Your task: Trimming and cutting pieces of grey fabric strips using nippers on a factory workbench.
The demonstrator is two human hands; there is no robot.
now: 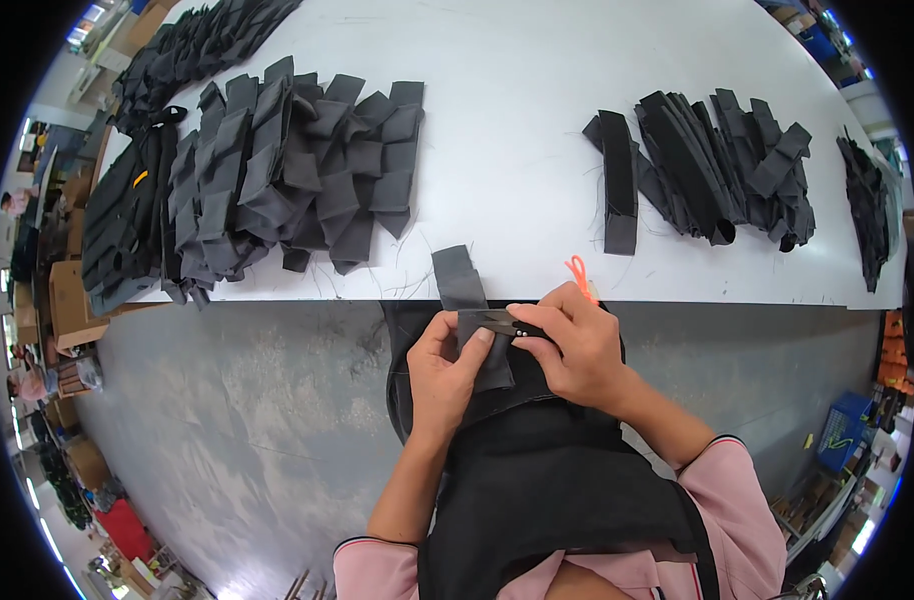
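Observation:
Just off the table's front edge, my left hand (443, 368) pinches a dark grey fabric strip (461, 285) between thumb and fingers. One end of the strip rests over the white table, and the other hangs down in front of my black apron (567, 475). My right hand (577, 345) closes around small black thread snips (514, 327), whose blades lie against the strip beside my left thumb. An orange cord loop (578, 270) sticks up behind my right hand. What the blade tips touch is too small to make out.
On the white table (517, 140), grey strips (317, 160) are heaped at the left beside black fabric pieces (127, 220). Bundles of dark strips (687, 160) lie at the right, with another dark bundle (865, 210) by the right edge. Loose threads are scattered about. A cardboard box (74, 300) stands left.

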